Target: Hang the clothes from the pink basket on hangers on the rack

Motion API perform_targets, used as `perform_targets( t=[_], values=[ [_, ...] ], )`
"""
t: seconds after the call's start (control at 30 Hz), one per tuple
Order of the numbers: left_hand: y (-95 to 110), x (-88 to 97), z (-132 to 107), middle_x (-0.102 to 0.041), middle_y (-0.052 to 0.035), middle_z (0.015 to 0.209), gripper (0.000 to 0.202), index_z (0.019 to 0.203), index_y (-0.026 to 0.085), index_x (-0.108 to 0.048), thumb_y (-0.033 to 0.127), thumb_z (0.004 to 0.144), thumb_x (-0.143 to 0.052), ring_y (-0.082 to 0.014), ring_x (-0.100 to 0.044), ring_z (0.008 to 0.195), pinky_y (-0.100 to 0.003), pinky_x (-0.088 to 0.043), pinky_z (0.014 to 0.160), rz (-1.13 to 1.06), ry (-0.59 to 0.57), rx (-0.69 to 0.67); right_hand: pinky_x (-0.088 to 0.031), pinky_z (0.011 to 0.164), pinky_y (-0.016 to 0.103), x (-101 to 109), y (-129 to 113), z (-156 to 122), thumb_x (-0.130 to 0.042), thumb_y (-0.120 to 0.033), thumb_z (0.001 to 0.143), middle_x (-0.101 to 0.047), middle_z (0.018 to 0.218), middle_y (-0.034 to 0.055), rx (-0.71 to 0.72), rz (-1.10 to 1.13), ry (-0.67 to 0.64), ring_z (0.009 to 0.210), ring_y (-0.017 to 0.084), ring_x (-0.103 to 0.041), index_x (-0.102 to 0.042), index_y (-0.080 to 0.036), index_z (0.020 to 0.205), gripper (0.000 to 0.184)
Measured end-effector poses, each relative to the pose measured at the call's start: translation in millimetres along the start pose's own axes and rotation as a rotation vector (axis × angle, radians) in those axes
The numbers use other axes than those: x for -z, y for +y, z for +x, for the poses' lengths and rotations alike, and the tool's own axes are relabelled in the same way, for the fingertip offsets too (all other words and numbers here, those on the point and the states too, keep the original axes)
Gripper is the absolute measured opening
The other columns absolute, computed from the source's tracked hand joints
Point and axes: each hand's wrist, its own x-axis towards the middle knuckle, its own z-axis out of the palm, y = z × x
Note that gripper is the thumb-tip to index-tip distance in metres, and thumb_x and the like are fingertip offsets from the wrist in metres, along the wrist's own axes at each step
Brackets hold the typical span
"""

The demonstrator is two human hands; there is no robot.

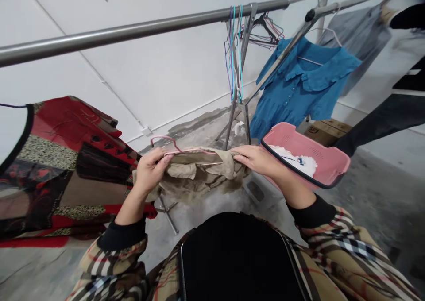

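Logging from the remote feed: khaki garment (195,183) held up in mid-air between my two hands, below the metal rail (142,33) and well apart from it. My left hand (151,166) pinches the pink hanger (191,150) together with cloth, thumb on top, beside the hook. My right hand (254,158) pinches bunched cloth at the garment's other end; whether it also has the hanger bar, I cannot tell. Hanger bar runs along the garment's upper edge; hook rises bare, catching nothing. Step in hand, as I read it: seating the garment on its hanger. Next move seems to call for drawing the right-hand cloth out over that end, the left hand firm, then squaring both shoulders before any lift toward the rail. Worth noting: pink basket (327,159) just beyond my right forearm, white clothing (303,161) inside near its dark rim; a low elbow might knock that edge.
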Motion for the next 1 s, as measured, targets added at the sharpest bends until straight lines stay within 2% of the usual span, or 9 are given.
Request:
perform_targets(
  t=[0.17, 0.27, 0.33, 0.4, 0.5, 0.6, 0.73, 0.87, 1.0],
  values=[
    [3.2, -12.8, 4.2, -0.069, -0.0052, 0.083, 0.025, 0.094, 0.016, -0.073, 0.033, 0.089, -0.056, -0.015, -0.061, 0.076, -0.025, -0.047, 0.072, -0.053, 0.023, 0.018, -0.042, 0.073, 0.026, -1.5, -12.8, -2.7, -0.04, -0.04, 0.098, -0.072, 0.098, 0.0069, 0.01, -0.25, -0.04, 0.089, 0.018, -0.065, -0.068, -0.022, 0.107, 0.035],
    [6.0, -16.5, 5.7, -0.067, -0.004, 0.075, 0.024, 0.092, 0.016, -0.074, 0.031, 0.089, -0.055, -0.0137, -0.058, 0.068, -0.024, -0.046, 0.067, -0.04, -0.026, -0.033, -0.042, 0.069, 0.025, -3.0, -20.6, -1.8, -0.042, -0.039, 0.098, -0.073, 0.093, 0.0071, -0.005, -0.385, -0.109, 0.086, 0.018, -0.066, -0.069, -0.021, 0.106, 0.034],
    [4.4, -16.0, 6.6, -0.067, -0.0047, 0.074, 0.024, 0.09, 0.016, -0.074, 0.031, 0.09, -0.054, -0.0141, -0.058, 0.067, -0.024, -0.046, 0.066, -0.021, -0.042, -0.079, -0.043, 0.069, 0.025, -0.7, -24.3, 0.1, -0.044, -0.038, 0.098, -0.074, 0.094, 0.006, -0.006, -0.389, -0.119, 0.087, 0.018, -0.068, -0.069, -0.022, 0.107, 0.031],
    [-3.1, -12.6, 6.7, -0.068, -0.0063, 0.078, 0.025, 0.095, 0.017, -0.073, 0.033, 0.089, -0.054, -0.0155, -0.06, 0.071, -0.025, -0.047, 0.069, 0.023, -0.052, -0.1, -0.045, 0.072, 0.025, 7.9, -27.0, 1.8, -0.045, -0.037, 0.097, -0.075, 0.098, 0.0038, 0.008, -0.345, -0.075, 0.089, 0.018, -0.069, -0.07, -0.024, 0.109, 0.03],
    [-26.5, -2.6, 4.0, -0.07, -0.0071, 0.09, 0.033, 0.11, 0.02, -0.07, 0.038, 0.085, -0.062, -0.0183, -0.063, 0.081, -0.028, -0.048, 0.076, 0.133, -0.014, -0.078, -0.048, 0.073, 0.025, 31.5, -30.5, 1.2, -0.046, -0.035, 0.096, -0.075, 0.1, 0.0019, 0.025, -0.281, 0.044, 0.088, 0.017, -0.071, -0.071, -0.025, 0.108, 0.03],
    [-56.1, 8.1, -3.5, -0.07, -0.0075, 0.101, 0.049, 0.117, 0.019, -0.066, 0.046, 0.076, -0.07, -0.0211, -0.063, 0.089, -0.03, -0.048, 0.083, 0.139, 0.105, 0.081, -0.052, 0.072, 0.027, 56.2, -31.3, -2.0, -0.048, -0.034, 0.094, -0.075, 0.1, 0.0023, 0.012, -0.242, 0.138, 0.085, 0.019, -0.072, -0.073, -0.024, 0.105, 0.029],
    [-87.1, 10.6, -20.0, -0.07, -0.0079, 0.097, 0.057, 0.109, 0.013, -0.067, 0.055, 0.071, -0.069, -0.0213, -0.062, 0.085, -0.031, -0.05, 0.079, -0.215, 0.281, 0.483, -0.056, 0.068, 0.032, 72.8, -29.2, 7.3, -0.052, -0.038, 0.091, -0.076, 0.092, 0.0026, -0.011, -0.146, 0.234, 0.077, 0.022, -0.071, -0.074, -0.026, 0.104, 0.029],
    [-102.2, -7.5, -41.6, -0.07, -0.0084, 0.088, 0.051, 0.095, 0.012, -0.068, 0.054, 0.067, -0.072, -0.0213, -0.063, 0.078, -0.032, -0.051, 0.072, -0.354, 0.331, 0.625, -0.057, 0.069, 0.037, 70.4, -44.9, 45.8, -0.054, -0.043, 0.089, -0.075, 0.088, 0.0046, 0.003, -0.07, 0.332, 0.078, 0.024, -0.071, -0.075, -0.025, 0.099, 0.031],
    [-102.3, -41.0, -68.7, -0.069, -0.0085, 0.093, 0.051, 0.101, 0.013, -0.066, 0.05, 0.066, -0.072, -0.0189, -0.062, 0.081, -0.031, -0.051, 0.077, -0.416, 0.412, 0.688, -0.056, 0.082, 0.038, 52.1, -76.9, 101.5, -0.057, -0.044, 0.087, -0.075, 0.093, 0.0043, 0.064, 0.108, 0.291, 0.086, 0.024, -0.07, -0.074, -0.022, 0.1, 0.031]
  ],
)
